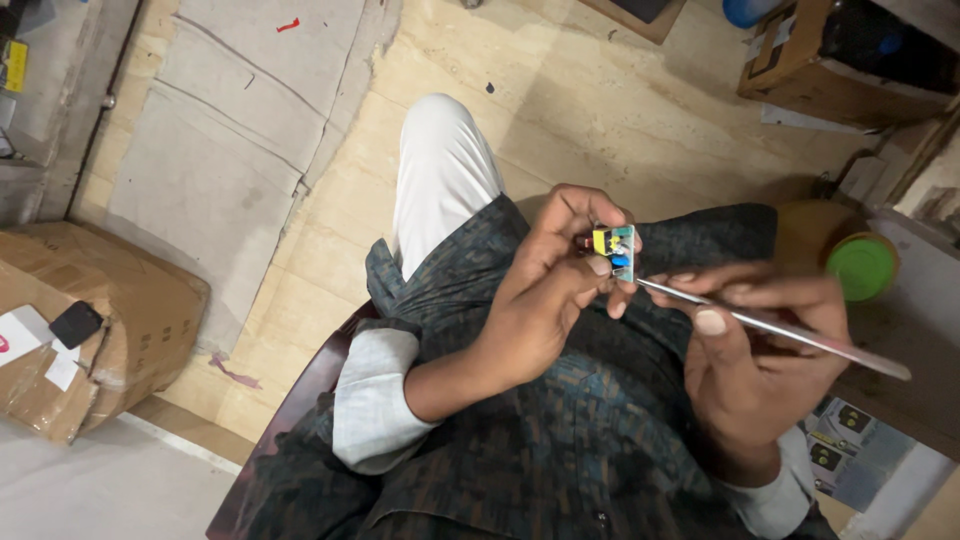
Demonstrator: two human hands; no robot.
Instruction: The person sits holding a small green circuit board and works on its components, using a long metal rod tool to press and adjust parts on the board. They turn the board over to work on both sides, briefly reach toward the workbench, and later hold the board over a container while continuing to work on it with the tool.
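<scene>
A seated person looks down at their own lap, both hands raised above a dark patterned garment. The left hand (555,275) pinches a small circuit board (615,248) between thumb and fingertips, fingers closed tight on its lower edge and back. The board carries a yellow block and a blue part on its face. It sits at the centre of the view, above the lap, resting on nothing but the fingers.

The right hand (760,350) grips a thin metal tool (770,328) — long, straight, silver — with fingers wrapped around its shaft like a pen. Its tip reaches toward the board's lower edge; whether it touches is unclear.

The board looks light, stiff and fragile — probably best held by its bare edges, away from the small parts, which could bend or snap.

Beyond the knees lies a pale tiled floor (620,110). A brown cardboard box (95,320) sits at its left edge, flattened cardboard sheets (230,130) beside it. A green lid (862,266) shows at the right.
</scene>
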